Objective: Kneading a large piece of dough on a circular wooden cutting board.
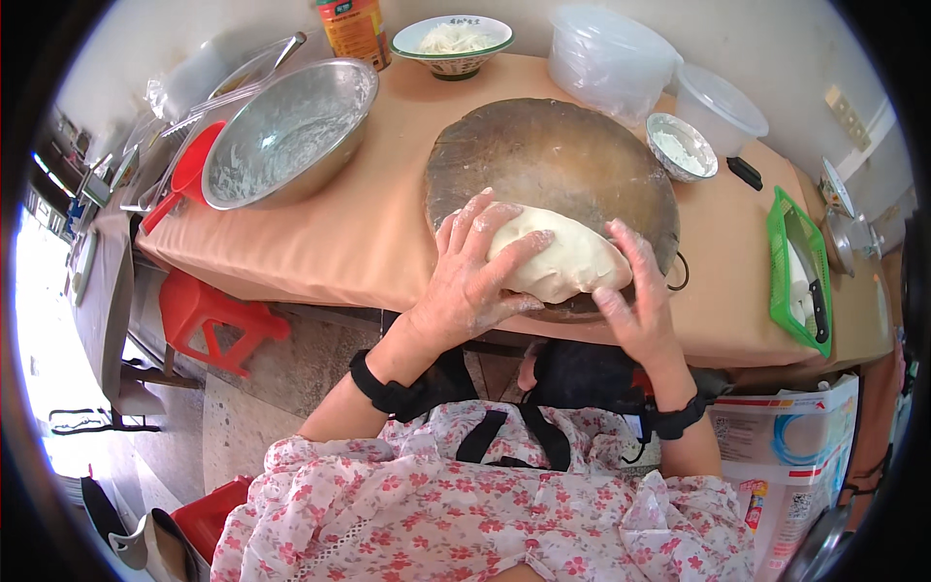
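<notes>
A smooth, pale lump of dough (570,254) lies along the near edge of a round wooden chopping board (548,145). My left hand (465,276) is curved over the dough's left end, fingers on top and thumb along the near side. At the opposite end, my right hand (644,308) cups the dough between its fingers and thumb. White flour dusts the fingers of both hands. The dough's underside is hidden.
Left of the board stands a floury metal basin (291,136), beside a red ladle (194,165). Behind are a bowl of white shreds (453,39) and plastic tubs (606,63). To the right sit a flour bowl (682,147) and a green basket (784,272) holding a knife (819,312).
</notes>
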